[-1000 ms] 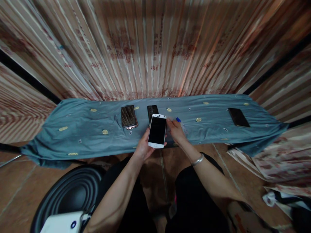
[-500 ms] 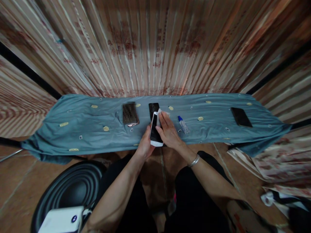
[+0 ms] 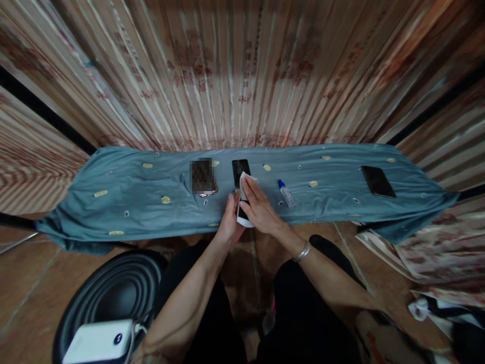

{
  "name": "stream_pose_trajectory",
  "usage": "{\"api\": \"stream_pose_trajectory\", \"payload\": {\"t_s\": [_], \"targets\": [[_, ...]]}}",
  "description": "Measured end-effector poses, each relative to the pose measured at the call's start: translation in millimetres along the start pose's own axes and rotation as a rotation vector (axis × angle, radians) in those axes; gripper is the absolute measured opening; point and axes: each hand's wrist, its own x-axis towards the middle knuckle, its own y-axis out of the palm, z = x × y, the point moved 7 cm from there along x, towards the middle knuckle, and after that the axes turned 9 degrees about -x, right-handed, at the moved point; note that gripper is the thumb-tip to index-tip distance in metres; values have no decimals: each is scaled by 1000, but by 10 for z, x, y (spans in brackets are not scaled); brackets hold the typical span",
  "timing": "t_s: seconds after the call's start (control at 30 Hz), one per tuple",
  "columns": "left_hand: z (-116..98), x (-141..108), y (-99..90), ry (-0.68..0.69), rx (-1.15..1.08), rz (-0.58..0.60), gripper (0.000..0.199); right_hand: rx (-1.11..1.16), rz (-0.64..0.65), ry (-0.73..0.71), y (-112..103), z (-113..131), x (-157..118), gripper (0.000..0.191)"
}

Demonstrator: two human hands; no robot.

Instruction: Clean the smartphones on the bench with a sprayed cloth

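Observation:
A white phone [image 3: 244, 221] with a dark screen is gripped along its left edge by my left hand [image 3: 229, 222], above the table's front edge. My right hand [image 3: 261, 206] presses a white wipe [image 3: 247, 183] flat against the phone's screen, its fingers together over the wipe and covering much of the phone. Just beyond them a black phone [image 3: 241, 167] lies on the cloth. To the right rests a small clear bottle [image 3: 287, 194] with a blue cap, lying on its side.
A blue-green patterned cloth [image 3: 144, 197] covers the narrow table. At left lies a phone [image 3: 209, 192], partly blurred out; at right, a dark phone or tablet [image 3: 378, 181]. Below left, a white power bank [image 3: 98, 339] sits on a black round stool [image 3: 117, 298]. Curtains [image 3: 227, 76] hang behind.
My right hand and the wipe have moved left across the phone, covering more of its screen. My left hand still holds the phone in about the same place.

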Motion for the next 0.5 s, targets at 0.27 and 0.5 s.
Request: {"api": "stream_pose_trajectory", "payload": {"t_s": [0.27,0.5], "targets": [[-107,11,-88,72,-5,-48,53,30,61,-67,53,213,-83,67],[-199,29,-191,82,-77,-209,56,112,55,-135,41,372,-150,54]]}}
